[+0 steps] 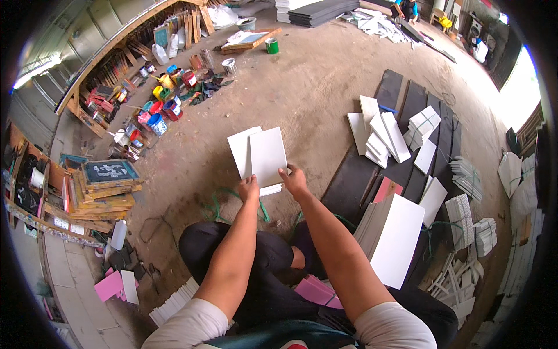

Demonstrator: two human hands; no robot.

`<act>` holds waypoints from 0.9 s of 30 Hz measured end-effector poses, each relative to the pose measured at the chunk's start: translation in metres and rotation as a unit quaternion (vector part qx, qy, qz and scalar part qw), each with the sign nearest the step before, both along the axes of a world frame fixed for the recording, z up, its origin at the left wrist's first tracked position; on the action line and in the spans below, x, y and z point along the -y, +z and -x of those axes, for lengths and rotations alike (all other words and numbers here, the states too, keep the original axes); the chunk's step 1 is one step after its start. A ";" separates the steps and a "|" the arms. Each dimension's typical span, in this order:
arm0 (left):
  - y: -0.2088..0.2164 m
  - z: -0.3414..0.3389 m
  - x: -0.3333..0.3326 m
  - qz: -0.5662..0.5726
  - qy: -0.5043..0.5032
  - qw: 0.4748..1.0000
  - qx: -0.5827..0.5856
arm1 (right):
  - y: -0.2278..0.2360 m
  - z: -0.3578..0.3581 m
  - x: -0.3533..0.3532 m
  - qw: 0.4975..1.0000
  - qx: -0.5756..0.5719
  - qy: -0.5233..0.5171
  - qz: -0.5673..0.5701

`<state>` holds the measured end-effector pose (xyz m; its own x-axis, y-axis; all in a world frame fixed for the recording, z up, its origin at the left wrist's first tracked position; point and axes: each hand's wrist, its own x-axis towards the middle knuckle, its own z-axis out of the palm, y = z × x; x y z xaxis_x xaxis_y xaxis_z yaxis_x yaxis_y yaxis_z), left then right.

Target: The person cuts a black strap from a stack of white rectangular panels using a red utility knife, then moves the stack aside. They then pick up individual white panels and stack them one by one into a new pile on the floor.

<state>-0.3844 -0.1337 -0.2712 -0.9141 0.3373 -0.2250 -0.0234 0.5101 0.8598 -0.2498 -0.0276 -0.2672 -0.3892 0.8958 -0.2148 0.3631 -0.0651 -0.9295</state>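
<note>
In front of my knees, a white rectangular board [268, 154] is gripped near its lower corners by both hands. My left hand [249, 189] pinches the lower left corner; my right hand [294, 181] has thumb and fingers on the lower right edge. A second white board [239, 148] shows behind the first, shifted left; whether it is held or lies on the floor I cannot tell. White board edges [271, 191] show just below, between my hands. Green strapping [216, 203] lies on the floor by my left forearm.
On my right, a tall stack of white boards [401, 235] and loose white pieces [381, 136] rest on dark planks [360, 168]. Tied bundles [459, 221] stand beyond. Paint cans [157, 123] and wooden frames [99, 192] are at left. Another person [407, 10] works far off.
</note>
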 end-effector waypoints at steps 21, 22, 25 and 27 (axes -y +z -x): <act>0.160 -0.258 -0.003 -0.288 -0.427 0.846 0.136 | 0.198 -0.340 0.061 0.954 -0.071 -0.245 -0.155; 0.166 -0.276 0.006 -0.247 -0.459 0.848 0.098 | 0.189 -0.364 0.072 0.947 -0.042 -0.269 -0.172; 0.166 -0.321 0.026 -0.195 -0.527 0.827 0.014 | 0.155 -0.422 0.102 0.918 0.031 -0.333 -0.212; 0.151 -0.339 0.037 -0.207 -0.540 0.815 -0.003 | 0.144 -0.437 0.121 0.923 0.012 -0.344 -0.171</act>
